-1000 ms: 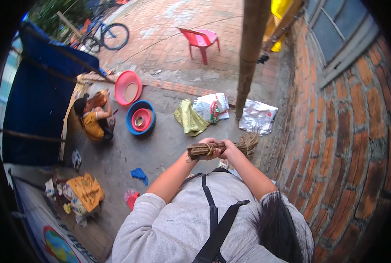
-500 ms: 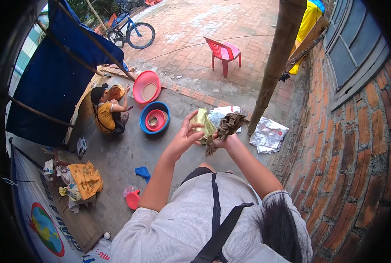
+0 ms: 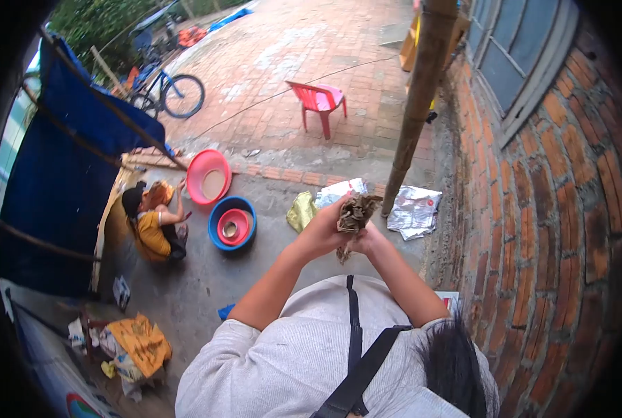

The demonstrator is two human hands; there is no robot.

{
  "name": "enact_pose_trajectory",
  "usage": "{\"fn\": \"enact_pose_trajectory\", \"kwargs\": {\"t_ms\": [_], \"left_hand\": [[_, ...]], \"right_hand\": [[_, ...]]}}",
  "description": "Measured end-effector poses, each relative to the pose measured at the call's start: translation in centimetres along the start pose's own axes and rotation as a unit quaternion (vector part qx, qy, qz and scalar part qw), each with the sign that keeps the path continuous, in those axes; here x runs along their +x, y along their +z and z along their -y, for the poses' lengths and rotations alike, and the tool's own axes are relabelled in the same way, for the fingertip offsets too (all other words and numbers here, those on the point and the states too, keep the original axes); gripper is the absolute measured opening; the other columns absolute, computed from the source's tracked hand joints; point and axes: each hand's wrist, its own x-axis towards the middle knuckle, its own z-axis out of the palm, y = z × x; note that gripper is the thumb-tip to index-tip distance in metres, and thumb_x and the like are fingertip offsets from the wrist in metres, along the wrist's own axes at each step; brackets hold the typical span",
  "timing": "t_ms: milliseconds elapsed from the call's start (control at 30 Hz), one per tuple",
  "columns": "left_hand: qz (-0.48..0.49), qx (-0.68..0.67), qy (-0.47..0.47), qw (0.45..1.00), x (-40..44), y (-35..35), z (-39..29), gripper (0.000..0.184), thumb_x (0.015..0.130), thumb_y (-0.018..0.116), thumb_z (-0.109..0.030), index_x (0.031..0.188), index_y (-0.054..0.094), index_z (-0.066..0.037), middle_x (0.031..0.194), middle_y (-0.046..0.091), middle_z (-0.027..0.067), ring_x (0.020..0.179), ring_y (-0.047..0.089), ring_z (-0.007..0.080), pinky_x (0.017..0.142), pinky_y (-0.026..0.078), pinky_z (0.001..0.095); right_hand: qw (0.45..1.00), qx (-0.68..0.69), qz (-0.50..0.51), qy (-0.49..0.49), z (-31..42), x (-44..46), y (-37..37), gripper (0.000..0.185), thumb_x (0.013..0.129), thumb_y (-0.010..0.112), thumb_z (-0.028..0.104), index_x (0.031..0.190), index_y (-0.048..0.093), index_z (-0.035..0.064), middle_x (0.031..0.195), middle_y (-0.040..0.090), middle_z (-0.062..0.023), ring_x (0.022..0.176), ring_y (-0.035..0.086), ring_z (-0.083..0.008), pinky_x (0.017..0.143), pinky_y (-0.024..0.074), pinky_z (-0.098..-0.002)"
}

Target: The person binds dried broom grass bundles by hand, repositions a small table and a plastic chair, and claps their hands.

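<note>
Clasping the brown bundle (image 3: 357, 212), left hand (image 3: 325, 228) and right hand (image 3: 368, 241) leave its ragged end jutting beyond their grip.

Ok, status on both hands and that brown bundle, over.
Left hand around the brown bundle. Right hand against it, grip partly hidden. Bundle held up, ragged end showing. Bamboo pole beyond, nothing seen blocking.

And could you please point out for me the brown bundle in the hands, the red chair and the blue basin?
Brown bundle (image 3: 357, 212), head view: its ragged upper end.
Red chair (image 3: 329, 99), head view: its pink seat.
Blue basin (image 3: 235, 203), head view: its inner wall, far side.
</note>
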Motion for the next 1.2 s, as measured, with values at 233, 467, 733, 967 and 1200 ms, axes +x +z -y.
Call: {"fn": "enact_pose_trajectory", "kwargs": {"t_ms": [233,467,733,967,1200], "left_hand": [[0.020,-0.054,0.070,0.996,0.8,-3.2,2.3,0.038,0.069,0.070,-0.008,0.101,0.052,-0.001,0.090,0.059,0.0062,0.082,0.055,0.0128,0.075,0.045,0.0271],[0.103,-0.149,0.094,0.979,1.8,-1.2,0.7,0.030,0.070,0.068,-0.001,0.097,0.054,0.001,0.089,0.058,0.0029,0.083,0.056,0.0106,0.073,0.047,0.0260],[0.166,-0.189,0.051,0.967,1.3,5.9,-0.2,0.045,0.065,0.069,-0.001,0.105,0.050,-0.002,0.088,0.062,0.0046,0.080,0.056,0.0072,0.072,0.046,0.0255],[0.112,-0.059,0.109,0.986,3.9,12.0,-2.3,0.044,0.057,0.078,-0.021,0.089,0.053,-0.004,0.073,0.059,0.0072,0.061,0.058,0.0178,0.057,0.045,0.0278],[0.126,-0.020,0.124,0.984,6.5,17.3,-1.7,0.047,0.058,0.077,-0.025,0.092,0.053,-0.003,0.077,0.059,0.0079,0.064,0.057,0.0210,0.058,0.044,0.0286]], "right_hand": [[0.951,-0.231,-0.175,-0.109,-3.6,-3.3,-1.4,0.043,0.086,0.041,0.042,0.109,0.047,0.0070,0.088,0.058,-0.0098,0.069,0.058,-0.0167,0.064,0.0452,-0.0280],[0.760,-0.439,-0.344,-0.335,-9.1,-8.8,-2.0,0.058,0.078,0.057,0.033,0.125,0.036,0.0064,0.104,0.052,-0.0132,0.071,0.057,-0.0139,0.063,0.0448,-0.0282],[0.721,-0.470,-0.409,-0.303,-10.6,-11.3,-4.4,0.086,0.069,0.063,0.037,0.130,0.015,-0.0006,0.091,0.058,-0.0197,0.082,0.059,-0.0302,0.070,0.0454,-0.0351],[0.617,-0.545,-0.467,-0.324,-5.3,-13.6,-7.3,0.056,0.073,0.058,0.039,0.111,0.036,0.0036,0.078,0.059,-0.0220,0.078,0.056,-0.0387,0.067,0.0441,-0.0433],[0.624,-0.596,-0.398,-0.310,-1.1,-16.9,-11.5,0.045,0.074,0.058,0.035,0.102,0.051,0.0017,0.085,0.060,-0.0187,0.084,0.056,-0.0352,0.072,0.0440,-0.0399]]}}
